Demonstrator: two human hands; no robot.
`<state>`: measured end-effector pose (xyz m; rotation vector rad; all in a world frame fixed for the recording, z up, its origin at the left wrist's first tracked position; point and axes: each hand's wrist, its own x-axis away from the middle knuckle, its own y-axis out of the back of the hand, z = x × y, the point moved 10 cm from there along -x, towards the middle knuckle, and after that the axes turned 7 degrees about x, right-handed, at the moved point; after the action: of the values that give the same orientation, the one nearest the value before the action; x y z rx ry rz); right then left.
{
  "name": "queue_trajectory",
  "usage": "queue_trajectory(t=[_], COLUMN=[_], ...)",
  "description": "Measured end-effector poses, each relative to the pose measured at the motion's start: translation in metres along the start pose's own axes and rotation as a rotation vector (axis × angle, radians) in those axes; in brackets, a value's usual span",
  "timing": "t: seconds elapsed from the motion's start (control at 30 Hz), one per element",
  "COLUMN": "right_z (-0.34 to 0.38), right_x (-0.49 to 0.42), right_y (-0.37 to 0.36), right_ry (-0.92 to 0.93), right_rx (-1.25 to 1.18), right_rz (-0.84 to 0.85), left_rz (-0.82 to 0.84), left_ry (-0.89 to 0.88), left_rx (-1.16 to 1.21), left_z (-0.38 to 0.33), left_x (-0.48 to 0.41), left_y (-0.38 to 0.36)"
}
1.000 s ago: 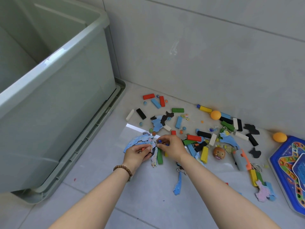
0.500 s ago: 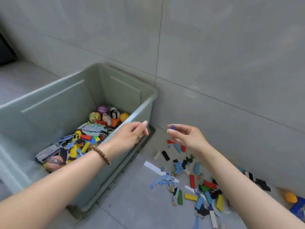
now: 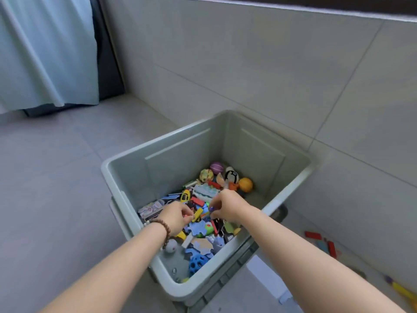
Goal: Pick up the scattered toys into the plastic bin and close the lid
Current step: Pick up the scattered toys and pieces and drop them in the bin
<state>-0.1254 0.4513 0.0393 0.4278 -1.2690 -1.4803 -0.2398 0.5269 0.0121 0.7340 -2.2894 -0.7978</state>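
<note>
The plastic bin [image 3: 180, 163] has both of the person's hands down inside its open top, just above the heap of toys. The left hand [image 3: 178, 216], with a brown bead bracelet [image 3: 163, 227] on its wrist, has its fingers curled and the tips pinched on a small red piece [image 3: 185, 215] that barely shows. The right hand [image 3: 228, 205], close by at three o'clock from the left, is curled the same way and pinches a purple marble [image 3: 211, 208] between thumb and fingertips. The two hands are near each other but not touching.

Under them the pile is a jumble of foam shapes, coloured blocks and cards. A yellow toy car [image 3: 185, 195] lies at twelve o'clock from the left hand. Further up, in the far corner, sit a purple ball [image 3: 216, 167], a penguin toy [image 3: 232, 175] and an orange ball [image 3: 245, 184]. At six o'clock from the hands a white ball [image 3: 171, 245] and a blue holed ball [image 3: 197, 264] lie near the close wall.

The bin stands on the grey tiled floor against the tiled wall, with the lid [image 3: 228, 276] lying flat beneath it, its ribbed edge sticking out at five o'clock. Out on the floor at four o'clock from the bin lie red blocks [image 3: 312, 234] and, further off, a yellow stick [image 3: 404, 294]. A pale blue curtain [image 3: 45, 53] hangs at ten o'clock
</note>
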Motion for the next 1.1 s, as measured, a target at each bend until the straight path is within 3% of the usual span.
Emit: queue_trajectory(t=[0.13, 0.3, 0.37, 0.63, 0.83, 0.93, 1.1], right_z=[-0.010, -0.014, -0.031, -0.164, -0.295, -0.332, -0.360], right_x=[-0.006, 0.013, 0.031, 0.150, 0.238, 0.263, 0.274], right_y=[0.009, 0.033, 0.049, 0.073, -0.003, -0.051, -0.134], right_ry=[-0.045, 0.027, 0.009, -0.142, -0.461, -0.551, -0.635], right_rx=[0.012, 0.282, 0.287, 0.045, -0.074, -0.185, -0.478], right_rz=[-0.104, -0.224, -0.266, -0.387, -0.212, -0.162, -0.153], left_rz=[-0.101, -0.163, -0.155, -0.171, -0.024, 0.134, 0.349], left_ry=[0.041, -0.004, -0.049, -0.392, -0.634, -0.596, -0.250], left_rx=[0.083, -0.056, -0.132, -0.128, -0.219, -0.248, -0.157], left_z=[0.007, -0.004, -0.016, -0.147, -0.238, -0.226, -0.148], left_x=[-0.005, 0.004, 0.010, 0.046, 0.076, 0.072, 0.050], left_y=[0.012, 0.018, 0.017, -0.019, -0.131, -0.200, -0.298])
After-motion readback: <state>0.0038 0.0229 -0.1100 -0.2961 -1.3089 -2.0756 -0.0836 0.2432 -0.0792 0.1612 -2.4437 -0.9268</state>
